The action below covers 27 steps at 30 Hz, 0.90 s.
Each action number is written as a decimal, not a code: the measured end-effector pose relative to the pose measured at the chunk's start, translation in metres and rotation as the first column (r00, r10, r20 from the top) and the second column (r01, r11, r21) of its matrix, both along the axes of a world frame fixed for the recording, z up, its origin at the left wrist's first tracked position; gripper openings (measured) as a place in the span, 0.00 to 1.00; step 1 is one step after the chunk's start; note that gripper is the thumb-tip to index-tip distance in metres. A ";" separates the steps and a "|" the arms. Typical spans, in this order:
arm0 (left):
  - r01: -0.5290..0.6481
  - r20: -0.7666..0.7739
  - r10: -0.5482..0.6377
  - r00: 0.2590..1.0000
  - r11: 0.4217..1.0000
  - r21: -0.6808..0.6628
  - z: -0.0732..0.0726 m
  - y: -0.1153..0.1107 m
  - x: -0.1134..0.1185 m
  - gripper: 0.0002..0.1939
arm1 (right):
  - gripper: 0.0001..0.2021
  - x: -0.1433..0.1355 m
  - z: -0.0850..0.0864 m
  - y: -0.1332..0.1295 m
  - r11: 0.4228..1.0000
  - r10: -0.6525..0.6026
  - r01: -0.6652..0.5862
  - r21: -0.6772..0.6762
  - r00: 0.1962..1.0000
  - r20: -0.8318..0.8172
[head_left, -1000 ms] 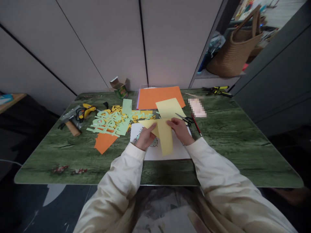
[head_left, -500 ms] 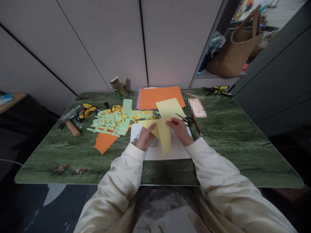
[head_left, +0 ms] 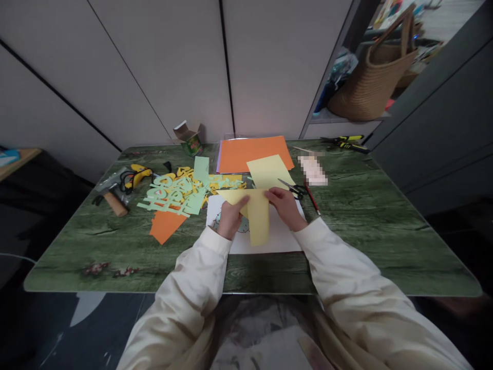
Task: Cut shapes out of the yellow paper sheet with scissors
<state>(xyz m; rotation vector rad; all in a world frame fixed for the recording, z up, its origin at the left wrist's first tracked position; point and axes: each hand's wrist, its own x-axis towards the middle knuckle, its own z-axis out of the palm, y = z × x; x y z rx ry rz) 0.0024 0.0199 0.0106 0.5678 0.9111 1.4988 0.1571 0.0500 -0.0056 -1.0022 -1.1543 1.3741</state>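
A folded yellow paper [head_left: 259,221] hangs between my two hands, one flap pointing down toward me. My left hand [head_left: 231,218] pinches it at its left part, thumb on top. On the right, my right hand [head_left: 285,205] grips its upper corner. Beneath them lies a white sheet [head_left: 277,241] with a drawing, partly hidden by the paper and my left hand. Black scissors [head_left: 296,191] rest just beyond my right hand, over the edge of another yellow sheet [head_left: 269,170]. A dark red pencil [head_left: 313,199] lies beside them.
Green and yellow cut-out letters [head_left: 173,191] pile up on the left, near an orange scrap [head_left: 167,226], a hammer [head_left: 114,203] and a yellow-handled tool [head_left: 137,176]. Behind are orange sheets [head_left: 252,154] and a small open box [head_left: 191,145]. Pliers [head_left: 346,144] lie at the back right.
The hanging flap of the yellow paper has swung slightly left and shows flatter. Both hands keep their hold in nearly the same place.
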 end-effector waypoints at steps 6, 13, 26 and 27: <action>-0.078 -0.039 0.078 0.996 0.997 -0.018 0.000 0.001 0.001 0.21 | 0.10 -0.002 0.004 -0.003 0.996 0.064 -0.071 -0.053 0.990 -0.128; -0.118 -0.083 0.114 0.990 0.992 -0.045 0.001 0.001 0.002 0.20 | 0.10 -0.003 0.006 -0.004 0.993 0.078 -0.089 -0.082 0.989 -0.130; -0.188 -0.233 0.174 0.957 0.981 -0.038 0.005 0.000 -0.001 0.22 | 0.14 0.000 0.008 -0.002 0.989 0.135 -0.126 -0.079 0.982 0.128; -0.144 -0.236 0.134 0.962 0.989 -0.026 0.004 0.000 -0.002 0.22 | 0.14 0.001 0.008 -0.001 0.990 0.126 -0.117 -0.074 0.984 0.126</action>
